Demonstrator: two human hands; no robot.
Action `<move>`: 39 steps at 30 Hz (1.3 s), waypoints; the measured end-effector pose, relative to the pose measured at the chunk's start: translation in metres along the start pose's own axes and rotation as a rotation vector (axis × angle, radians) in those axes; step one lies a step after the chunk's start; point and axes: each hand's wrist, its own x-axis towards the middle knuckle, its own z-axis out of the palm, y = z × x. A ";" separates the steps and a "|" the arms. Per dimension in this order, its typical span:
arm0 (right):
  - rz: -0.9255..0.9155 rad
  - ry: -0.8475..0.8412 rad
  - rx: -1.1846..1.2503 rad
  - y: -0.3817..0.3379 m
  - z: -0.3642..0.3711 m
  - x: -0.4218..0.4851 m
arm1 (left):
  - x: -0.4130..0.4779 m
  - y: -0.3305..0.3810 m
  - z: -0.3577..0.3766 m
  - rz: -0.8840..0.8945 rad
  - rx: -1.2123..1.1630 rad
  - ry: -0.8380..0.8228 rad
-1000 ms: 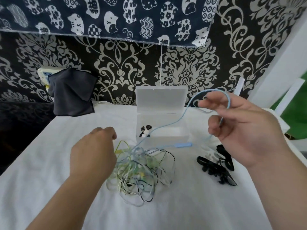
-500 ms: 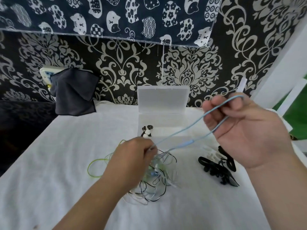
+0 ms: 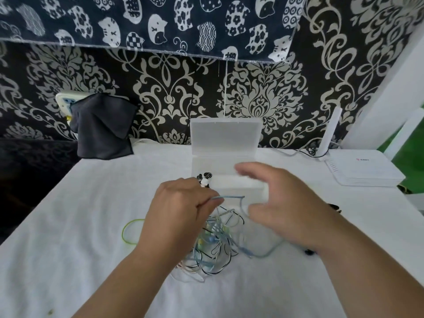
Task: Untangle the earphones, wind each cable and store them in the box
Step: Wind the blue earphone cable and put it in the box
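Note:
A tangle of thin earphone cables (image 3: 215,246), blue, black, white and yellow-green, lies on the white table (image 3: 68,226) in front of me. My left hand (image 3: 179,214) pinches the light blue cable (image 3: 229,197) just above the tangle. My right hand (image 3: 289,207) is blurred by motion, its fingers curled, and the blue cable runs to its thumb. Behind the hands stands the clear plastic box (image 3: 226,138) with its lid up. Black and white earbuds (image 3: 205,179) show at the box's left front.
A dark cloth (image 3: 103,129) hangs over a white socket strip at the back left. A white router (image 3: 364,168) with its antenna sits at the back right. Black cable clips (image 3: 332,206) peek out from behind my right hand.
My right hand has dropped from chest height to just above the tangle, next to my left hand. The blue cable between them is now short. The camera view has tilted down slightly.

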 end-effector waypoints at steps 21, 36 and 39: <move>0.000 0.552 1.240 0.020 -0.056 0.005 | -0.001 -0.022 -0.018 -0.453 -0.244 -0.044; -0.253 0.108 0.118 -0.021 0.018 0.001 | 0.004 0.024 -0.028 -0.249 -0.607 -0.065; -0.223 0.165 0.148 -0.019 0.018 0.006 | 0.004 0.024 -0.030 -0.267 -0.524 -0.060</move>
